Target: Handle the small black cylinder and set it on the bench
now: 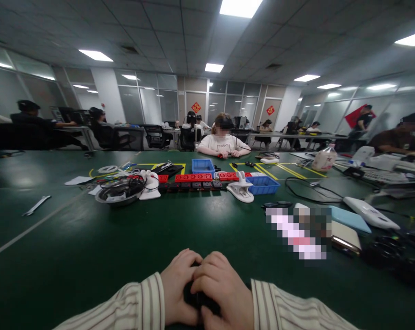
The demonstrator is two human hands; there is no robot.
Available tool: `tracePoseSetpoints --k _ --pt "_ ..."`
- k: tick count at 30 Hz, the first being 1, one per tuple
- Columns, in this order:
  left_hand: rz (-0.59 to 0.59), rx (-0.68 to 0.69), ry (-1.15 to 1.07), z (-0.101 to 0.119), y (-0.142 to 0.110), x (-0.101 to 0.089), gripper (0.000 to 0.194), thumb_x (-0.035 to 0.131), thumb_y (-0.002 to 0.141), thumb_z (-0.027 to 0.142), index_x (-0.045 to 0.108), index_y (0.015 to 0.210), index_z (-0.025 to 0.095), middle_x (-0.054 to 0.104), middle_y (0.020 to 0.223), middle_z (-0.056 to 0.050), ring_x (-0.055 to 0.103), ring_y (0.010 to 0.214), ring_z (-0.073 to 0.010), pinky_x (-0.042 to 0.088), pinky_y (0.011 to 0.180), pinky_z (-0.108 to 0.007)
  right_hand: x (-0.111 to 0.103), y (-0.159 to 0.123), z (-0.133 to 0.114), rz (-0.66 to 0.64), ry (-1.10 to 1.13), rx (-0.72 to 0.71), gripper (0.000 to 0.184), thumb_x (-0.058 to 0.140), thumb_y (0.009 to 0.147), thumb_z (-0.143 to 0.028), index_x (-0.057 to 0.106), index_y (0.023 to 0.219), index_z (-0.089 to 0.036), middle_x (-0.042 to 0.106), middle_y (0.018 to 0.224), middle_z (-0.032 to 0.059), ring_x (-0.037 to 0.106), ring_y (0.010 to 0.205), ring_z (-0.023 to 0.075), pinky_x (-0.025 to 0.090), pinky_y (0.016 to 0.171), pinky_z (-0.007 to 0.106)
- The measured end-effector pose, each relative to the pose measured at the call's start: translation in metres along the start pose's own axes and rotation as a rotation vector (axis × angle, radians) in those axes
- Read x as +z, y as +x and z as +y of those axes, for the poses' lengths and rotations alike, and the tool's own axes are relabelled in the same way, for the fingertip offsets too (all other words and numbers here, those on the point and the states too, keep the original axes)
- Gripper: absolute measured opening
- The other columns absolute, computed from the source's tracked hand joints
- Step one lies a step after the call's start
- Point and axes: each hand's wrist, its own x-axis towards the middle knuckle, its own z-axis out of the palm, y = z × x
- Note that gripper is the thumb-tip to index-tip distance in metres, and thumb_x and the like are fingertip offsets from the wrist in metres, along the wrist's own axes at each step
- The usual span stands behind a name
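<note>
At the near edge of the green table, my left hand and my right hand close together around a dark rounded object. Its black surface shows only in the gap between them; fingers and palms cover the rest, so its kind cannot be made out. The fingers of both hands are bent, and the right fingers overlap the left thumb side. Striped cream sleeves reach to both wrists.
Across the middle lie red and black power strips, blue bins, a white clip base and a metal bowl of black cables. A wrench rests left, a notebook right. A person sits opposite.
</note>
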Motion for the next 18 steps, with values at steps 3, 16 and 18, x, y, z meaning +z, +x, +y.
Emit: tracePoseSetpoints --k 3,16,18 --pt "0.041 -0.018 0.025 -0.002 -0.001 0.003 0.054 0.071 0.045 0.041 0.059 0.094 0.022 0.053 0.095 -0.003 0.051 0.09 -0.024 0.033 0.094 -0.048 -0.003 0.001 -0.003 0.0 -0.002 -0.087 0.027 0.036 0.068 -0.024 0.051 0.09 -0.019 0.061 0.084 0.0044 0.05 0.084 0.0185 0.037 0.077 0.036" --pt "0.266 -0.154 0.24 0.02 -0.011 0.012 0.077 0.069 0.034 0.07 0.055 0.087 0.016 0.057 0.087 -0.005 0.054 0.087 -0.0272 0.022 0.098 -0.058 0.001 -0.011 -0.004 0.16 -0.247 0.239 0.063 0.018 0.079 -0.07 0.049 0.084 -0.015 0.051 0.077 0.0061 0.043 0.071 0.0197 0.036 0.068 0.036" --pt "0.272 -0.161 0.254 0.024 -0.011 0.014 0.076 0.069 0.034 0.069 0.055 0.088 0.017 0.057 0.087 -0.004 0.054 0.088 -0.0276 0.022 0.098 -0.058 0.002 -0.011 -0.003 0.154 -0.271 0.254 0.063 0.02 0.078 -0.071 0.049 0.081 -0.015 0.051 0.075 0.0053 0.043 0.069 0.0192 0.035 0.068 0.036"
